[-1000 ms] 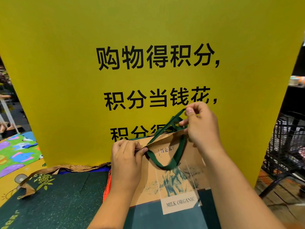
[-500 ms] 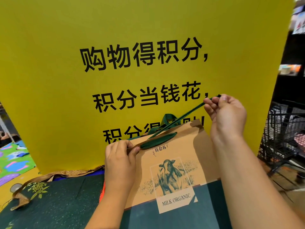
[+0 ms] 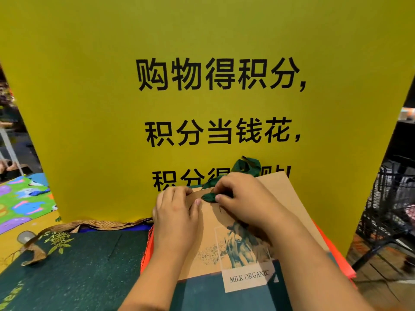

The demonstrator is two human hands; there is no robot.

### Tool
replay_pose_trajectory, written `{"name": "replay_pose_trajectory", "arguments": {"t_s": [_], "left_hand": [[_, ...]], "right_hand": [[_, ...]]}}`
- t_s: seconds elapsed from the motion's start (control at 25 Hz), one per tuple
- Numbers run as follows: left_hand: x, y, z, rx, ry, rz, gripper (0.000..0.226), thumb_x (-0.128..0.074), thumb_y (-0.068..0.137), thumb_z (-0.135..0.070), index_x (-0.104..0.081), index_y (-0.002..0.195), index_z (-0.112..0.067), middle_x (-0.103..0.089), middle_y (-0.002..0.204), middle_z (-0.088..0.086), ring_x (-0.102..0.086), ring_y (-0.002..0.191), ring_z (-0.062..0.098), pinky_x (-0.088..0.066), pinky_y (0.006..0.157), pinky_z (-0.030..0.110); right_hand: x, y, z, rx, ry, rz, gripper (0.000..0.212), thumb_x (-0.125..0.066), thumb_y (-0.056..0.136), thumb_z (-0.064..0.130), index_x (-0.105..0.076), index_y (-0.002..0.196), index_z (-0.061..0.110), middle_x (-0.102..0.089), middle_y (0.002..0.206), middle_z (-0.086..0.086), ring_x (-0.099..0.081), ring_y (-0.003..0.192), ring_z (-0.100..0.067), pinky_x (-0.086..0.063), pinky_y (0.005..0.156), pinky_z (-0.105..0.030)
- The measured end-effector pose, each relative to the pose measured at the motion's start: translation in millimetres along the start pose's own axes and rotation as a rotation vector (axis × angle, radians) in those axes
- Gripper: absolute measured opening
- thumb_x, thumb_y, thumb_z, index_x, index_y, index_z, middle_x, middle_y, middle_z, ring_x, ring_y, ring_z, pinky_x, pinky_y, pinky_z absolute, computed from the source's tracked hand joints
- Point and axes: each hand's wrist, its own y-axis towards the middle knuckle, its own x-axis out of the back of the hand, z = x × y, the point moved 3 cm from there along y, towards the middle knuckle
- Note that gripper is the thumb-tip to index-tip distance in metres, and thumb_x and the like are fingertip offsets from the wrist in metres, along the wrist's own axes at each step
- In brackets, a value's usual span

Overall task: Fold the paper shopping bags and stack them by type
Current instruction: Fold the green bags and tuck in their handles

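A flat brown paper bag (image 3: 289, 198) with a cow picture and a "MILK ORGANIC" label lies on a stack in front of me, its lower part dark teal. Its green ribbon handle (image 3: 210, 196) is bunched at the bag's top edge. My left hand (image 3: 177, 218) grips the top edge of the bag beside the ribbon, thumb on the front. My right hand (image 3: 244, 198) pinches the bunched ribbon against the bag. A second loop of green ribbon (image 3: 246, 166) sticks up behind my right hand.
A dark green bag with a gold leaf print (image 3: 74, 265) and a brown woven handle (image 3: 33, 254) lies flat at the left. Orange bag edges (image 3: 336, 259) show under the brown bag. A tall yellow sign (image 3: 202, 75) stands right behind. A black wire cart (image 3: 390, 209) is at the right.
My right hand came down and left from holding the ribbon stretched out, gathering it at the bag's top edge next to my left hand. The camera view shifted a little.
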Motion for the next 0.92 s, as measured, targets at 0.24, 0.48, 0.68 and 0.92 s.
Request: {"name": "replay_pose_trajectory", "arguments": {"t_s": [0.24,0.48,0.68,0.92], "left_hand": [[-1,-1,0,0.015,0.012,-0.004,0.021,-0.064,0.089,-0.040,-0.057,0.102,-0.025,-0.055,0.104,-0.007,-0.046,0.105,0.019,-0.044,0.084,0.039],[2,2,1,0.072,-0.012,0.032,0.024,-0.062,0.089,-0.044,-0.057,0.103,-0.026,-0.056,0.104,-0.007,-0.044,0.106,0.018,-0.042,0.086,0.038],[2,2,3,0.087,-0.060,0.030,0.026,-0.065,0.088,-0.044,-0.060,0.103,-0.024,-0.059,0.104,-0.006,-0.044,0.104,0.018,-0.042,0.083,0.038],[3,2,4,0.119,-0.094,0.030,0.024,-0.067,0.088,-0.042,-0.059,0.103,-0.025,-0.058,0.105,-0.007,-0.042,0.104,0.018,-0.043,0.084,0.039]], "right_hand": [[-26,-9,24,0.034,-0.288,0.011,0.030,-0.046,0.089,0.058,-0.046,0.083,0.029,-0.057,0.079,0.009,-0.052,0.078,-0.018,-0.043,0.075,-0.039],[-14,-50,34,0.208,-0.161,0.295,0.035,-0.055,0.086,0.052,-0.056,0.074,0.020,-0.058,0.070,0.008,-0.052,0.072,-0.014,-0.043,0.079,-0.035],[10,-103,14,0.234,0.001,0.146,0.037,-0.059,0.091,0.049,-0.049,0.070,0.021,-0.042,0.063,0.009,-0.044,0.067,-0.010,-0.038,0.079,-0.029],[34,-138,-25,0.162,0.377,-0.019,0.050,-0.069,0.090,0.036,-0.042,0.051,0.020,-0.047,0.067,0.007,-0.055,0.067,-0.022,-0.039,0.109,-0.036]]}}
